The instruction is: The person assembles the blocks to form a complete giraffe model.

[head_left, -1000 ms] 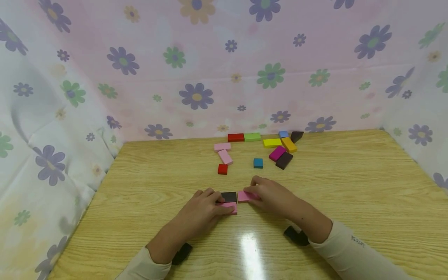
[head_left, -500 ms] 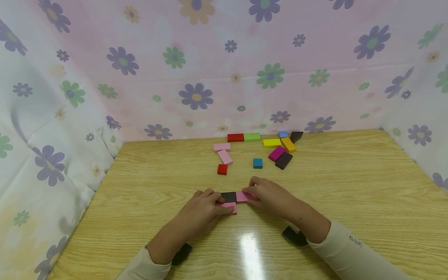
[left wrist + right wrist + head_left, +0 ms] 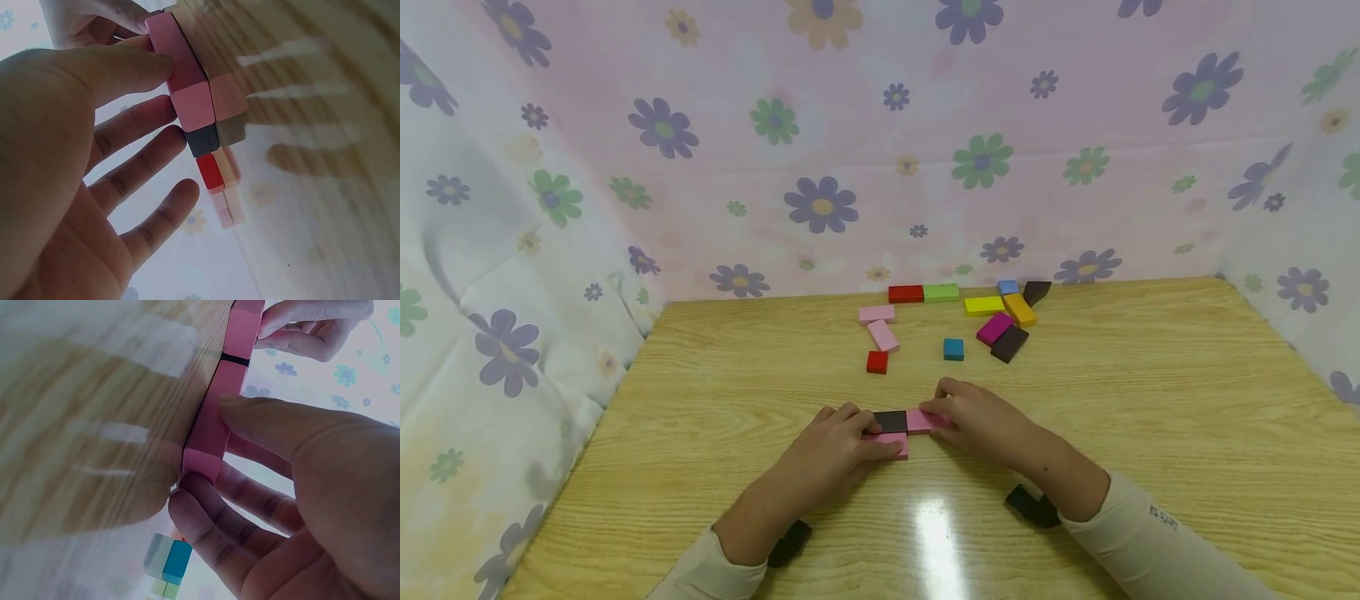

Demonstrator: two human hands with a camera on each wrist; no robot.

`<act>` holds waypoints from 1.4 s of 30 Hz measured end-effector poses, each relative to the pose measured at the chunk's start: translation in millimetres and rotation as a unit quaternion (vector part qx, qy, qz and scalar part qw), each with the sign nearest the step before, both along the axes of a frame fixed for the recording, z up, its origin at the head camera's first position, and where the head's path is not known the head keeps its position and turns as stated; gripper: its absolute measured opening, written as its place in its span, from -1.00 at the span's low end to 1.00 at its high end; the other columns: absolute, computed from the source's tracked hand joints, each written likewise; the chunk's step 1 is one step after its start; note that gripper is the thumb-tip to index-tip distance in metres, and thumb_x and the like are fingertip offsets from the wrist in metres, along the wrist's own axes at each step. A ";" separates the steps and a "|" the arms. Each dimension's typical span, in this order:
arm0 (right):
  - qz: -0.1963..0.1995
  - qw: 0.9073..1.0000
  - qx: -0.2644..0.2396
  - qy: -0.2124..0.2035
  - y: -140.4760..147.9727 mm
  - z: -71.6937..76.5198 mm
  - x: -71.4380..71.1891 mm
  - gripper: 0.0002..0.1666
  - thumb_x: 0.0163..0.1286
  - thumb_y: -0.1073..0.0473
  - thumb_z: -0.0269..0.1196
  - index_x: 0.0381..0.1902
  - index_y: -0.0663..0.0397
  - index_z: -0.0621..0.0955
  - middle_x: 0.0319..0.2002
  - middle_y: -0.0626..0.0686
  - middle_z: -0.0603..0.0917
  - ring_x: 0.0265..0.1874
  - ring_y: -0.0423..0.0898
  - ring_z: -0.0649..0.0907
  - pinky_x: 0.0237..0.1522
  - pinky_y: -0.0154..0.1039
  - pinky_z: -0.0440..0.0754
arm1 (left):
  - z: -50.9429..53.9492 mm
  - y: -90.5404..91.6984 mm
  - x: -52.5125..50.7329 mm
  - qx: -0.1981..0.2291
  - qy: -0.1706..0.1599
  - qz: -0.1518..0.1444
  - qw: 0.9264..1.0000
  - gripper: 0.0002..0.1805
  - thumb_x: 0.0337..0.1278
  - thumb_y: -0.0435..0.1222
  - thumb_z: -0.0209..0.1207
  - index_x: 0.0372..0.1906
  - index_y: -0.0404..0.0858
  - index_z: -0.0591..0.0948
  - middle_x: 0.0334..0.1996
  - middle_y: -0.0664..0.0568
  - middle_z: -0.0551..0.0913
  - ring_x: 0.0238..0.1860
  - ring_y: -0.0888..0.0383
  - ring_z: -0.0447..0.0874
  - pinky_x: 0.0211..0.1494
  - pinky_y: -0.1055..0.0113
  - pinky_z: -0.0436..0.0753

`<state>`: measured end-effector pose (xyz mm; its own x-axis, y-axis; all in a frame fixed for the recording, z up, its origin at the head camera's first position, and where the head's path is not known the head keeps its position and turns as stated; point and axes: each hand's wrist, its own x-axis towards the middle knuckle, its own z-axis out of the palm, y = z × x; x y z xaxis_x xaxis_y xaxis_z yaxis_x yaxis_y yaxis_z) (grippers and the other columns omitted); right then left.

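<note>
Clock directions are read in the head view, with the black block (image 3: 891, 422) as centre. The near pink block (image 3: 187, 81) is placed flush at 6 o'clock; the right pink block (image 3: 209, 419) is butted end-on at 3 o'clock. All three are laid flat on the worktop (image 3: 737, 358).

The near pink and black blocks are pinched together by the left grip (image 3: 831, 450) – the thumb is set on the pink side, and fingertips are rested on the black block. The right pink block is pinched by the right grip (image 3: 985, 421), its thumb laid along the near side.

Each block should be handled as light, stiff and hard to damage; easy sliding on the worktop is to be expected. Hold is best taken across the long sides, away from the mating end, with light pressure only, so that the neighbours are not skewed.

The blocks are formed as plain bars with slightly eased edges and a smooth, even colour finish; whether wood or plastic is used cannot be told. A glossy, wood-grained finish is shown by the worktop. A small red block (image 3: 877, 362) is found near 12 o'clock and a blue block (image 3: 953, 350) between 1 and 2 – both squarer in shape. The flowered cloth (image 3: 865, 133) behind is softly creased.
</note>
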<state>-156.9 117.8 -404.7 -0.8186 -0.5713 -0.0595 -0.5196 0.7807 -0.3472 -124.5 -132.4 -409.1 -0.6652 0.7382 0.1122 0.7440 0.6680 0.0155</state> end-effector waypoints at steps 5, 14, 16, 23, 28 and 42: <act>0.001 1.000 0.001 0.001 -0.2 -0.8 1.0 -0.56 0.29 0.13 0.42 0.13 0.04 0.71 -0.17 -0.02 0.62 -0.34 -0.21 0.50 -0.33 -0.43 0.51 | -0.9 -0.2 0.8 0.001 -0.003 0.000 1.000 -0.68 0.36 -0.13 0.22 0.11 0.32 0.69 -0.08 0.15 0.67 -0.04 0.13 0.53 0.00 0.13 0.58; -0.002 1.000 0.008 0.004 -0.9 0.0 0.3 -0.56 0.31 0.14 0.40 0.15 0.03 0.70 -0.15 -0.02 0.64 -0.29 -0.20 0.54 -0.25 -0.39 0.57 | -0.1 0.5 -0.1 -0.005 -0.004 0.005 1.000 -0.68 0.35 -0.12 0.23 0.11 0.33 0.69 -0.08 0.15 0.66 -0.03 0.13 0.53 0.01 0.14 0.56; -0.002 1.000 0.009 0.002 -0.7 0.4 0.4 -0.56 0.31 0.15 0.40 0.15 0.03 0.70 -0.14 -0.02 0.64 -0.27 -0.19 0.56 -0.22 -0.36 0.60 | 0.1 0.8 -0.4 -0.007 -0.003 0.004 1.000 -0.67 0.34 -0.12 0.23 0.11 0.33 0.68 -0.08 0.15 0.66 -0.03 0.13 0.53 0.01 0.14 0.56; 0.007 1.000 0.002 0.014 1.7 0.6 0.2 -0.57 0.33 0.12 0.39 0.15 0.02 0.69 -0.15 -0.02 0.64 -0.28 -0.20 0.57 -0.20 -0.34 0.63 | 2.0 1.6 -1.1 -0.016 0.003 0.002 1.000 -0.68 0.36 -0.11 0.21 0.12 0.32 0.68 -0.06 0.15 0.66 -0.02 0.12 0.53 0.01 0.14 0.56; 0.014 0.999 -0.007 0.031 8.9 0.0 -3.0 -0.56 0.38 0.02 0.34 0.17 0.03 0.68 -0.07 0.01 0.64 -0.26 -0.19 0.56 -0.21 -0.31 0.61 | 1.9 0.9 -0.1 -0.012 -0.001 0.004 1.000 -0.68 0.37 -0.11 0.20 0.12 0.33 0.68 -0.06 0.16 0.67 -0.02 0.13 0.54 0.01 0.14 0.57; -0.050 0.988 -0.038 0.143 57.6 -0.2 -36.7 -0.56 0.36 0.22 0.31 0.17 0.28 0.63 0.19 0.34 0.56 0.21 0.24 0.54 0.22 0.16 0.54 | -1.2 -0.6 -0.8 0.020 0.010 -0.007 1.000 -0.70 0.35 -0.14 0.22 0.08 0.30 0.71 -0.13 0.15 0.67 -0.08 0.14 0.53 -0.04 0.14 0.57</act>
